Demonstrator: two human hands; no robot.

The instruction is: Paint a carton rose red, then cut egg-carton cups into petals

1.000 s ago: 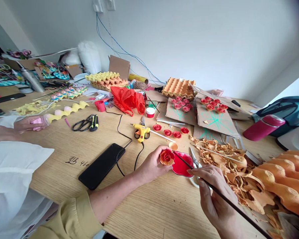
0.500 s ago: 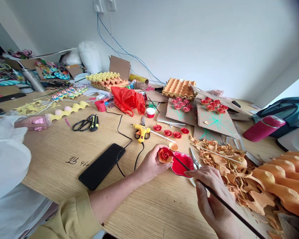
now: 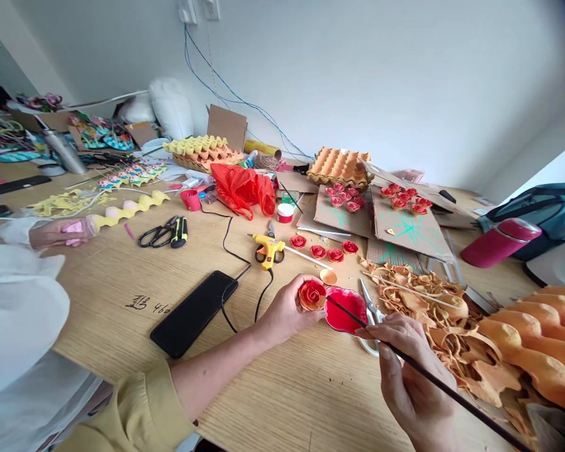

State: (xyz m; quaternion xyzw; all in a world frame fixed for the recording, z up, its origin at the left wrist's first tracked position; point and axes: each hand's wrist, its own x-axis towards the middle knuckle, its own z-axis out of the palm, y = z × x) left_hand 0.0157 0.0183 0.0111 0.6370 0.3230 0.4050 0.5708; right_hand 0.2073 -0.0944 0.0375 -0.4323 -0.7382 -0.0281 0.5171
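Left hand [image 3: 282, 312] pinches a red-and-orange pulp rose [image 3: 312, 294], outer petals partly unpainted, at nine o'clock of a shallow red-paint dish [image 3: 351, 300]; right hand [image 3: 417, 370] grips a long dark brush [image 3: 452, 393], four seemingly finished red roses [image 3: 335, 255] at twelve o'clock

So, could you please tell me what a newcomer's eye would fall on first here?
Probably the red-and-orange rose in the left hand, beside a dish of vivid red, with the dark brush held over it by the right hand. The crumpled red bag farther back might catch the eye next, then the yellow glue gun lying near the middle.
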